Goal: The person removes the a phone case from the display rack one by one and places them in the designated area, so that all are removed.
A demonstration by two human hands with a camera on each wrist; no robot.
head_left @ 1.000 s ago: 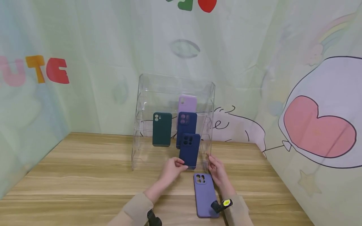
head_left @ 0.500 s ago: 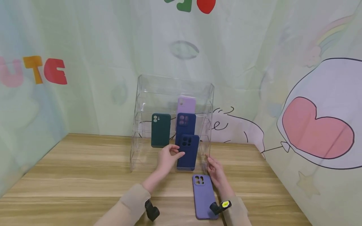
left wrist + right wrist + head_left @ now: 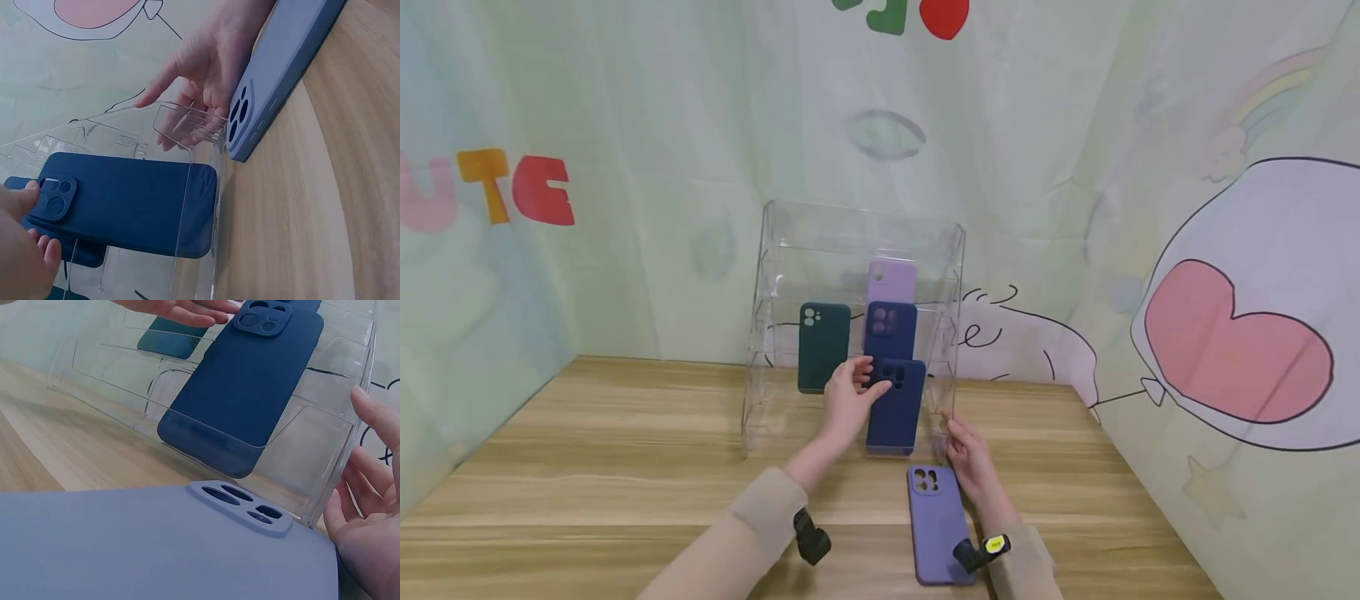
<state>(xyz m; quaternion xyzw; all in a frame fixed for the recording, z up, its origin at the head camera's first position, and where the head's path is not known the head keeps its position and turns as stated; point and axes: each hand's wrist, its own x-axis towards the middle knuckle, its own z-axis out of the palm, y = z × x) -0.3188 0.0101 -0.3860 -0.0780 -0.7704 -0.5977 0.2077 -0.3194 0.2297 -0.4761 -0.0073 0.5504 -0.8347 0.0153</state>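
In the head view a clear tiered display rack [image 3: 853, 225] stands on the table. A navy phone case [image 3: 897, 417] leans in its bottom tier. My left hand [image 3: 847, 404] is at this case's upper left; its thumb touches the camera cut-out area, and the fingers are loosely bent beside it. My right hand [image 3: 972, 458] rests its fingers against the rack's lower right side. Behind the front case stand another navy case [image 3: 891, 329] and a lilac case [image 3: 892, 279]. A dark green case [image 3: 823, 346] sits left. Flat before the rack lies a purple-blue case [image 3: 938, 529].
The wooden table [image 3: 587, 467] extends to both sides of the rack. A printed curtain [image 3: 700, 125] hangs close behind it and along the right side. Small black wrist cameras [image 3: 811, 537] sit on the sleeves.
My left hand has let go of the front navy case's lower left edge and moved up to its camera cut-out. The case settled slightly left in its tier. My right hand stays at the rack.
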